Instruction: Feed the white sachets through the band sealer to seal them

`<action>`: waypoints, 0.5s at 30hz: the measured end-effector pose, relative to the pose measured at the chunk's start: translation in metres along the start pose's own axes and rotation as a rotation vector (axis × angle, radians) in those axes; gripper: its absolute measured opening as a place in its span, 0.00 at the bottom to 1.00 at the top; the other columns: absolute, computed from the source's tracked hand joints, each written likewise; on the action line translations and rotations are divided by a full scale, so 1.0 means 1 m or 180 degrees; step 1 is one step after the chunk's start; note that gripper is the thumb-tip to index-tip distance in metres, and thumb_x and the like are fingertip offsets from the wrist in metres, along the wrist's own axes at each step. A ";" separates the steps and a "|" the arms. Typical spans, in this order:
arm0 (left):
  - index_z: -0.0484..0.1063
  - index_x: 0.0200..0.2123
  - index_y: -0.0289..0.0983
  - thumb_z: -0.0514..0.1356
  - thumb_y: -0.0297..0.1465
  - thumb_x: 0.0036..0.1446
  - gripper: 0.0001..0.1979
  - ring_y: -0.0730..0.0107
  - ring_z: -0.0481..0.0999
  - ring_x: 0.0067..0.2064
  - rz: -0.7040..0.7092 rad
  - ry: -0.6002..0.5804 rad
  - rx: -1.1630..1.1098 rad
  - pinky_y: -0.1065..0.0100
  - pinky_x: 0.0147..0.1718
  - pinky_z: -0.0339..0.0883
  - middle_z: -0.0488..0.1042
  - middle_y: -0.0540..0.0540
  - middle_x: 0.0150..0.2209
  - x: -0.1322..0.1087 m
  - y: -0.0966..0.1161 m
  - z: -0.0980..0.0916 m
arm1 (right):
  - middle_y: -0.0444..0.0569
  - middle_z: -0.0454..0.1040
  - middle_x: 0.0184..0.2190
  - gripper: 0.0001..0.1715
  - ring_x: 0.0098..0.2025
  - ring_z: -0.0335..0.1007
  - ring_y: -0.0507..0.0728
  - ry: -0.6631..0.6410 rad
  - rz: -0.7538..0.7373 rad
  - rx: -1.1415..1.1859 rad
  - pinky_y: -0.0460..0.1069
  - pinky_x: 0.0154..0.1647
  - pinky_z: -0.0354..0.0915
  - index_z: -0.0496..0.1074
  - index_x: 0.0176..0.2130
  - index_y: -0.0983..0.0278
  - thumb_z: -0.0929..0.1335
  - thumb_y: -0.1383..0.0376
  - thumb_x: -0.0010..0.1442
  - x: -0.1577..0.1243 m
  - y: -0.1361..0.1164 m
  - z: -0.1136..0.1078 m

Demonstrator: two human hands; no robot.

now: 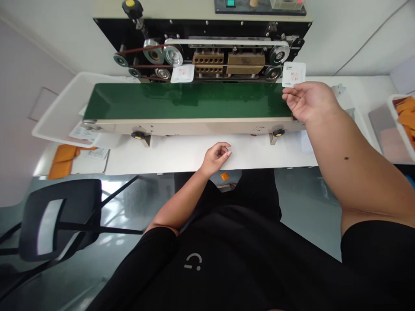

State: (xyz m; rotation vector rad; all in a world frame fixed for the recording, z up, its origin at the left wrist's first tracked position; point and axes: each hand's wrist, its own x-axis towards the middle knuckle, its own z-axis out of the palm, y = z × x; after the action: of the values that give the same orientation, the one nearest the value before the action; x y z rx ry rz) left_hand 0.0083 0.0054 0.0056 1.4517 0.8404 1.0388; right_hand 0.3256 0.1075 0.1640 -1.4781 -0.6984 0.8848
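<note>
At the right end of a sealing machine [207, 26], my right hand [306, 100] holds a white printed packet [293, 74] by its lower edge, upright beside the right rollers. Another white packet [182, 74] stands at the machine's left rollers, its top edge in the belt line. Between them are brass blocks [245, 63]. The green conveyor belt [188, 101] runs below, with nothing lying on it. My left hand [217, 158] rests near the front edge of the white table [181, 151], fingers loosely curled and apart, holding nothing.
At the left, a white bin [48, 125] holds printed packets, with orange pouches [61, 160] beside it. A bin of orange pouches [407, 114] stands far right. Below left is a black chair [65, 216]. An orange piece [225, 176] lies below the table edge.
</note>
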 end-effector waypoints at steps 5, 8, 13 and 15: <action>0.75 0.49 0.37 0.67 0.47 0.64 0.20 0.72 0.73 0.35 0.0034 0.0020 0.0028 0.69 0.37 0.69 0.73 0.48 0.34 0.000 -0.002 0.000 | 0.54 0.75 0.32 0.10 0.35 0.75 0.48 -0.0037 0.0939 0.0153 0.41 0.33 0.71 0.67 0.43 0.74 0.58 0.79 0.73 -0.005 -0.020 0.033; 0.76 0.49 0.37 0.66 0.48 0.64 0.21 0.71 0.73 0.35 0.0023 0.0026 0.0071 0.68 0.37 0.68 0.73 0.48 0.34 -0.001 -0.002 -0.001 | 0.51 0.74 0.30 0.10 0.34 0.72 0.46 -0.0347 0.0931 0.0071 0.40 0.33 0.70 0.66 0.43 0.74 0.58 0.77 0.75 0.002 -0.015 0.048; 0.76 0.49 0.38 0.66 0.46 0.65 0.19 0.71 0.72 0.35 -0.0033 0.0034 0.0153 0.68 0.37 0.68 0.73 0.48 0.34 -0.001 -0.003 -0.001 | 0.47 0.73 0.31 0.07 0.37 0.77 0.50 -0.0529 0.0792 0.0208 0.42 0.31 0.73 0.68 0.43 0.66 0.69 0.65 0.73 0.006 0.005 0.066; 0.76 0.49 0.38 0.67 0.46 0.65 0.19 0.71 0.72 0.34 -0.0043 0.0028 0.0158 0.68 0.37 0.68 0.73 0.48 0.34 -0.001 -0.003 -0.001 | 0.46 0.72 0.32 0.13 0.38 0.79 0.53 -0.0633 0.0613 0.0283 0.44 0.29 0.74 0.69 0.43 0.63 0.73 0.58 0.69 -0.005 0.009 0.063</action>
State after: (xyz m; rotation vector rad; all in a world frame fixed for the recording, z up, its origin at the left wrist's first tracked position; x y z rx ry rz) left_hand 0.0073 0.0055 0.0027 1.4822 0.8868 1.0211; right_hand 0.2691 0.1363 0.1560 -1.4063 -0.6598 1.2084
